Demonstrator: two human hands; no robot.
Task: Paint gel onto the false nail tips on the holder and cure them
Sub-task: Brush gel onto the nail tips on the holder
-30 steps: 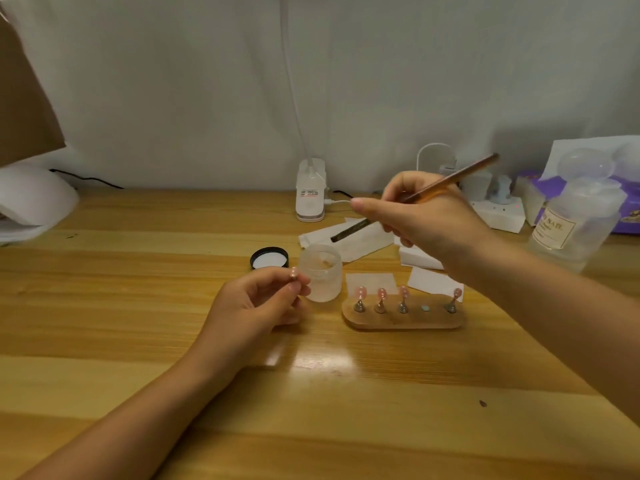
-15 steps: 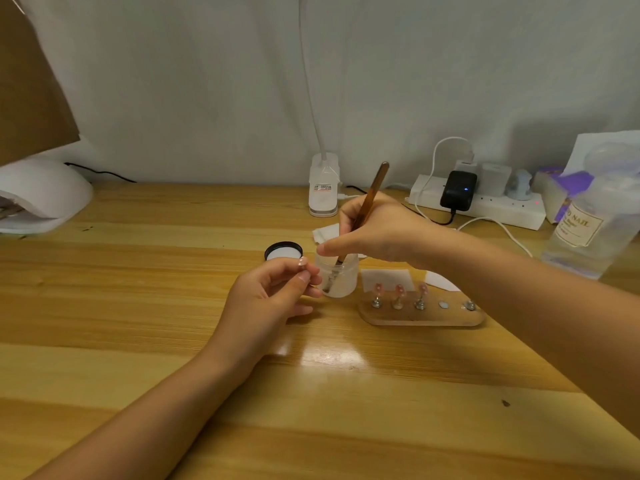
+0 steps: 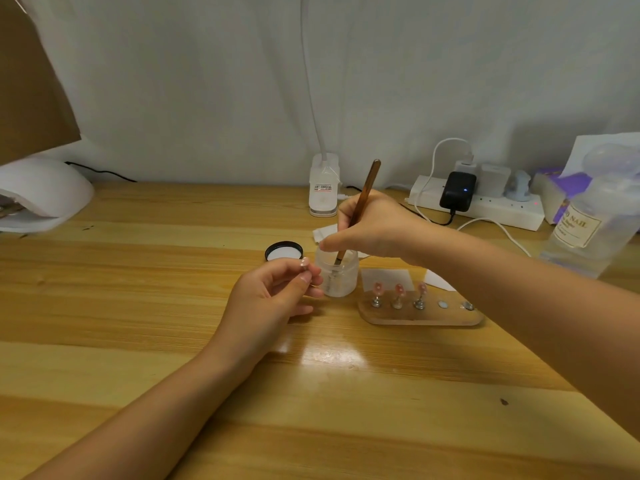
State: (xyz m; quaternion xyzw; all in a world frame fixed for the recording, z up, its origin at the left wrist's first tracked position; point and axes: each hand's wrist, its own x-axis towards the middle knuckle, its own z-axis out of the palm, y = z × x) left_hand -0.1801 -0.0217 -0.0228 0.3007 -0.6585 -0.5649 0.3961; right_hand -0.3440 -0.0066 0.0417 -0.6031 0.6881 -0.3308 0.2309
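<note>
Centre frame: my right hand (image 3: 377,226) grips the brown wooden brush (image 3: 360,206), bristles down in the frosted gel jar (image 3: 336,277) to load, while my left hand (image 3: 273,299) pinches one pink nail tip (image 3: 304,262) beside it, ready for painting; the wooden holder (image 3: 420,315) with three tips lies right of the jar.

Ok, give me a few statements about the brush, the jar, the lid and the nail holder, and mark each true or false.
1. The brush tip is inside the jar. True.
2. The black lid is screwed on the jar. False: it lies on the table behind the left hand.
3. The left hand pinches a nail tip. True.
4. The wooden holder carries five nail tips. False: three pink tips stand on it; two spots show none.
5. The right hand is empty. False: it holds the brush.
</note>
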